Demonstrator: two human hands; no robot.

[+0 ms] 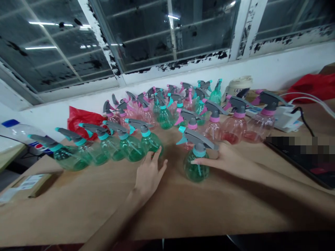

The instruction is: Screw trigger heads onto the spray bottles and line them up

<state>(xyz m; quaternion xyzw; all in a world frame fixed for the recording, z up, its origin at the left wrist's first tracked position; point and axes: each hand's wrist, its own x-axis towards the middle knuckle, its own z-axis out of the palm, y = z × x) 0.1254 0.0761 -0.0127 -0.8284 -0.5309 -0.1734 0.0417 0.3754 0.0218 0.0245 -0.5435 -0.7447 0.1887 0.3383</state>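
My right hand is wrapped round the side of a green spray bottle with a grey trigger head and turquoise collar. The bottle is upright near the table's middle, its thumb side facing me. My left hand has its fingers spread, with the fingertips at the lower front of another green spray bottle. That bottle ends a row of green ones, including a spray bottle beside it. To the right stand pink spray bottles, one of them behind my right hand.
More pink and green bottles crowd the back by the wall. A red plastic bag lies behind the left row, near a Pepsi bottle. A cardboard packet lies at left; a dark tablet-like device and white cables are at right.
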